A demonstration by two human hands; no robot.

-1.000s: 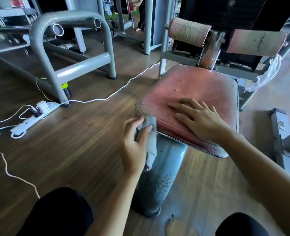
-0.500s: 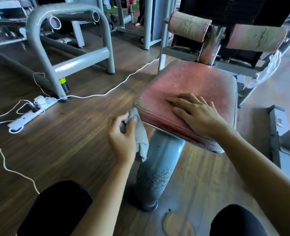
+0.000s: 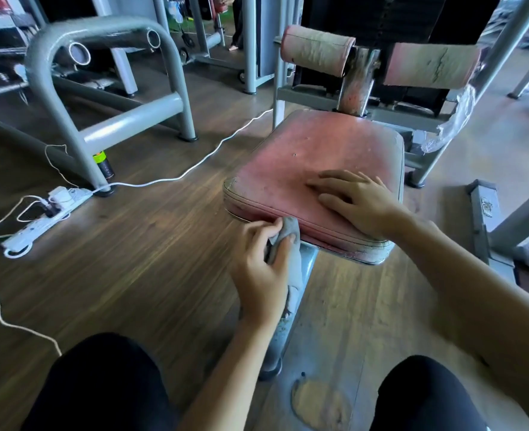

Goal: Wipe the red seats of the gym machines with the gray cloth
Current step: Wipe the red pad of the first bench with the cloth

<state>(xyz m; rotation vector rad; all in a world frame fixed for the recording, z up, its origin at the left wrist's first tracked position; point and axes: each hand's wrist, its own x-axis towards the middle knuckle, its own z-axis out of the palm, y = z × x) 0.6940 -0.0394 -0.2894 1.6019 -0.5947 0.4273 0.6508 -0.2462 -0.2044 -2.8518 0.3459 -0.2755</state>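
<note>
A worn red seat (image 3: 303, 157) on a grey post fills the middle of the head view. My right hand (image 3: 359, 203) lies flat on its near right part, fingers straight. My left hand (image 3: 260, 269) grips the gray cloth (image 3: 291, 241) and holds it against the seat's near side edge, just below the top surface. The cloth's lower end hangs down in front of the post (image 3: 288, 321).
Two worn roller pads (image 3: 316, 49) stand behind the seat. A grey tubular frame (image 3: 101, 88) is at the left. A white power strip (image 3: 39, 219) and white cables lie on the wooden floor, with a small can (image 3: 103, 164) by the frame's foot. My knees are at the bottom.
My left hand has moved right and up with the cloth, from beside the seat corner to its near side edge. My right hand stays flat on the seat.
</note>
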